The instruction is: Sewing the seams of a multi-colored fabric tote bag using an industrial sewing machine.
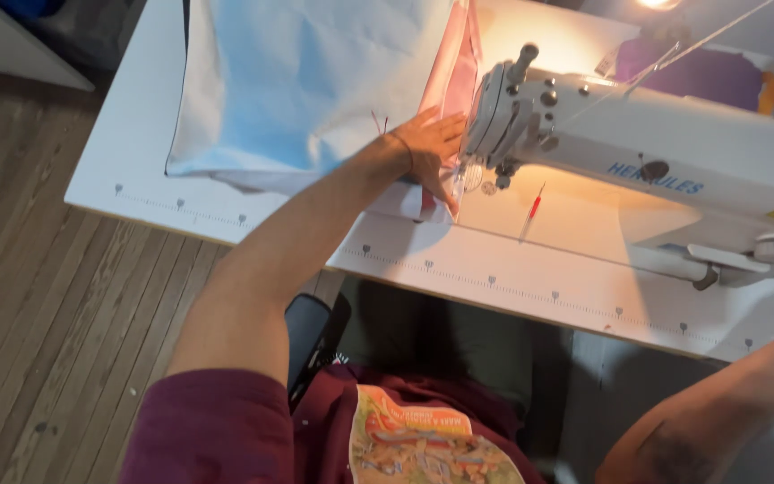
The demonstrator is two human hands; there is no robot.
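Head view of a person seated at a sewing machine. The left hand lies palm down with fingers spread flat on the pink fabric, pressing it to the table just left of the needle area; it grips nothing, and a thin band circles its wrist. The left forearm runs from the near centre of the scene up to this hand. The right hand is out of view: only the right forearm shows at the near right edge, reaching off the picture, so whether that hand is open or closed cannot be told.

The pink fabric forms a narrow strip running from the far edge of the table toward the near side, passing under the head of the white sewing machine. Its near end lies under the fingertips of the left hand. Directly left of it, and touching it, lies a large pale blue sheet of fabric that covers the far left part of the table.

The machine body extends to the right from the needle head, lit by a warm lamp at the far edge. A small red-handled tool lies on the machine bed, just right of the needle. Purple material lies beyond the machine at the far right. The near edge of the white table carries a row of ruler marks. Wooden floor fills the left of the scene. The person wears a maroon top with a coloured print.
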